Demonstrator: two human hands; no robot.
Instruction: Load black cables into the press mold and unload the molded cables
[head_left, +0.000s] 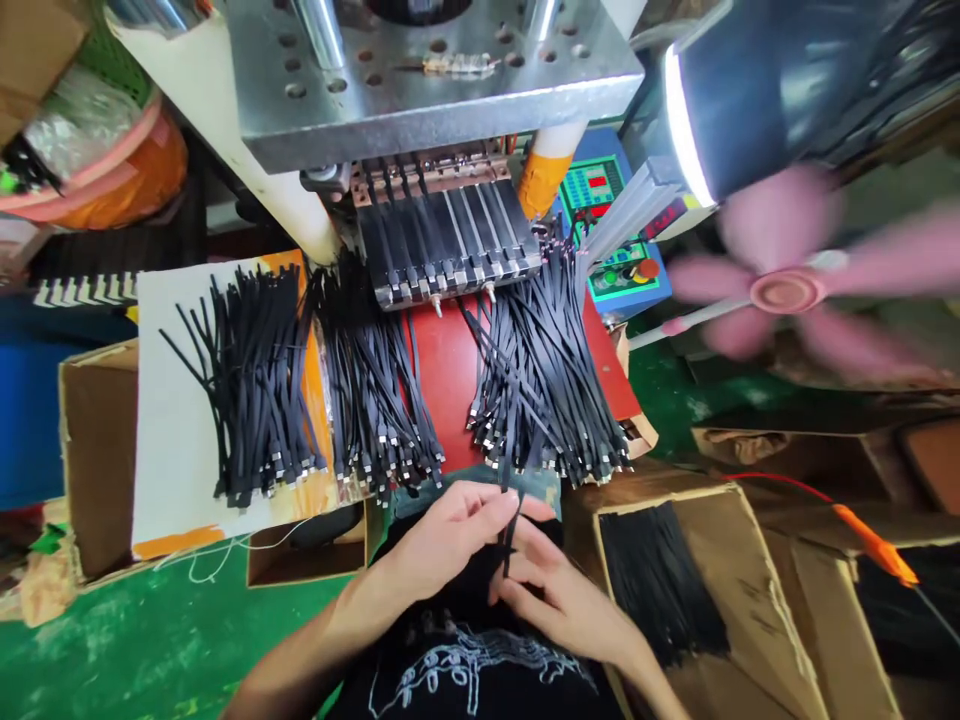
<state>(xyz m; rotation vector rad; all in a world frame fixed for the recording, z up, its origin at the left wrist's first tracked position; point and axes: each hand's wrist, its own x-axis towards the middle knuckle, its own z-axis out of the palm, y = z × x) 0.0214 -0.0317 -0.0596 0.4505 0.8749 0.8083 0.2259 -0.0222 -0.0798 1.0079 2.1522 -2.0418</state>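
Observation:
My left hand [476,515] is closed, thumb and fingers pinching thin flat black cables [508,472] in front of my body. Just below it, my right hand [544,580] has its fingers curled round the lower part of the same strands. How many strands they hold is hard to make out. Beyond my hands, a right-hand pile of black cables [551,370] with metal plugs lies on the red table [450,385]. Two more piles lie to the left, a middle pile [379,390] and a far-left pile [262,385]. A mould block [450,240] holds several cables side by side in its slots.
A thick steel press plate [442,115] overhangs the mould. A control panel [600,195] stands behind at right, near a spinning pink fan [784,290] and a lit lamp [686,125]. An open cardboard box [750,540] with black cables sits at my right.

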